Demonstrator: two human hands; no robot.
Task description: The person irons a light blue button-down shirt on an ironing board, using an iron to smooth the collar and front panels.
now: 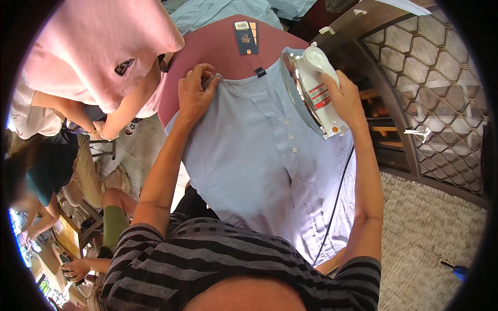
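A light blue buttoned shirt (244, 145) lies spread over a dark pink ironing board (207, 46), its neckline toward the far end. My right hand (345, 98) is wrapped round the handle of a white clothes iron (315, 88), tilted over the shirt's upper right part. Whether its soleplate touches the cloth I cannot tell. At the shirt's upper left edge, my left hand (196, 93) pinches the cloth near the shoulder. A dark paper tag (245, 39) hangs from the neck label and lies flat on the board.
The iron's black cord (336, 199) runs down across the shirt's right side. More blue cloth (223, 14) is heaped beyond the board. A person in a pink top (104, 46) stands close at left; others sit behind. A metal lattice gate (436, 88) stands at right.
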